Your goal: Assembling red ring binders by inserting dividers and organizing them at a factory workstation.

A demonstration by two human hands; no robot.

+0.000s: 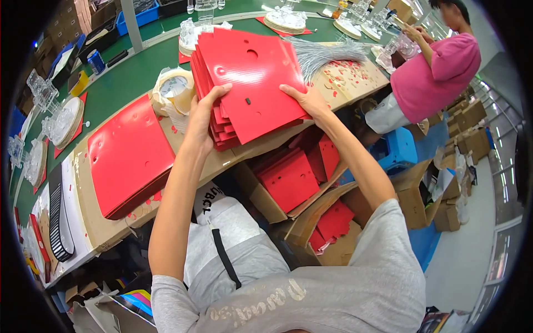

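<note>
The left hand point(202, 114) pinches the near-left edge of a thick stack of glossy red punched sheets point(258, 69), thumb on top, fingers mostly hidden; the right hand point(308, 102) grips the opposite edge the same way, its fingers out of sight beneath. The stack is tilted above the cardboard-covered tabletop point(83, 213); whether its lower edge touches down I cannot tell. Its left-hand and lower edges are staggered, so the step looks like squaring: loosen the thumbs slightly, knock one long edge down, then turn and knock the next, checking that the punched holes line up. Firm thumb pressure could dent the shiny face. A neater red stack point(130, 155) lies to the left, and a tape roll point(176, 89) stands between the two. Keep clear of the wire bundle point(327, 53) and the loose red scraps point(350, 77) beyond the right hand, which could slip between sheets.
</note>
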